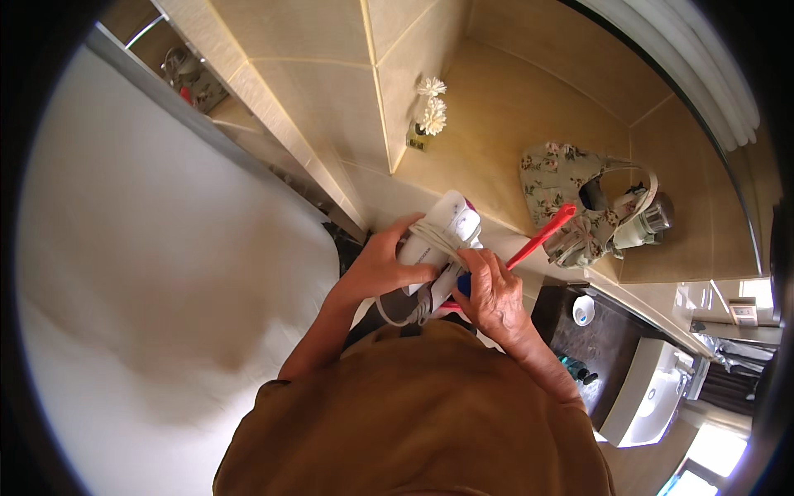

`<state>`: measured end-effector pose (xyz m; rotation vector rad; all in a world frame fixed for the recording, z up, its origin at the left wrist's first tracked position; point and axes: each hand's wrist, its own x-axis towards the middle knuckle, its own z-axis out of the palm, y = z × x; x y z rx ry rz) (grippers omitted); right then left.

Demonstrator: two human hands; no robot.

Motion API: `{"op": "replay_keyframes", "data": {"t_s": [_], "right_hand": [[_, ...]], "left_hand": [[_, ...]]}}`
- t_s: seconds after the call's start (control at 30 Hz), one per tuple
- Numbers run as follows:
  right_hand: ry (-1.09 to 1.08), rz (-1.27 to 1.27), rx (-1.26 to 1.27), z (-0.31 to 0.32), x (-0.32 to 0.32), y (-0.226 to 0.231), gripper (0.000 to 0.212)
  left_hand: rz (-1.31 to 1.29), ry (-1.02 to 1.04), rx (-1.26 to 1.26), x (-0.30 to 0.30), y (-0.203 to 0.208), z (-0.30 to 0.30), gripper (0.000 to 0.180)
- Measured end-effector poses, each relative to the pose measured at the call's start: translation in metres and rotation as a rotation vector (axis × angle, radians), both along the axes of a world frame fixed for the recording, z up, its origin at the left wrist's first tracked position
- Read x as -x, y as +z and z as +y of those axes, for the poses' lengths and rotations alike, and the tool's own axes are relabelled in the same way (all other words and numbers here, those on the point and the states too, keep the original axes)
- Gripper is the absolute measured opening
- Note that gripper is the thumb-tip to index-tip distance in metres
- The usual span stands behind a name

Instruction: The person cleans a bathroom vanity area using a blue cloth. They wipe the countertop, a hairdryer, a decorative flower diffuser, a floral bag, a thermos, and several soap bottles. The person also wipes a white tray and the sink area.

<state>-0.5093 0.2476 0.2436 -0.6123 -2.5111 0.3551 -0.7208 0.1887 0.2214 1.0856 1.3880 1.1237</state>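
A white hair dryer (453,217) is held in front of my body, with its pale cord (437,238) wound around it and a loop hanging below. My left hand (382,263) is closed around the dryer's left side, thumb across its body. On the other side, my right hand (495,296) has its fingers curled over the cord and the dryer's edge. Something small and blue (464,285) shows beside the right fingers; its kind is unclear. A long red handle (542,236) slants up past my right hand, its lower part hidden behind that hand.
A tan ledge ahead bears white flowers (432,116) and a floral fabric bag (546,178) with a bottle (649,219) beside it. To the right, a dark counter (562,331) carries a white cup (584,310) and a white sink (653,397). A pale panel (182,248) stands left.
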Motion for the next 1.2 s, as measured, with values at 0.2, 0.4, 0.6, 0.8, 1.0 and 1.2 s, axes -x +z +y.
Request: {"op": "replay_keyframes", "data": {"t_s": [0.2, 0.4, 0.6, 0.8, 1.0, 1.2], "right_hand": [[-0.3, 0.233, 0.248, 0.012, 0.037, 0.003, 0.057], [-0.412, 0.369, 0.276, 0.025, 0.055, 0.011, 0.043], [-0.385, 0.347, 0.086, 0.034, 0.044, 0.022, 0.046], [-0.405, 0.327, -0.013, 0.036, 0.03, 0.029, 0.041], [-0.43, 0.245, -0.102, 0.039, 0.021, 0.035, 0.042], [-0.44, 0.288, -0.153, 0.043, 0.024, 0.027, 0.045]], "left_hand": [[-0.122, -0.076, -0.076, 0.042, 0.015, 0.043, 0.081], [-0.216, -0.075, -0.094, 0.051, 0.016, 0.067, 0.082], [-0.316, -0.204, -0.098, 0.046, 0.026, 0.087, 0.084], [-0.404, -0.32, -0.124, 0.034, 0.034, 0.103, 0.084], [-0.406, -0.329, -0.123, 0.022, 0.032, 0.109, 0.084], [-0.313, -0.289, -0.116, 0.021, 0.032, 0.109, 0.083]]}}
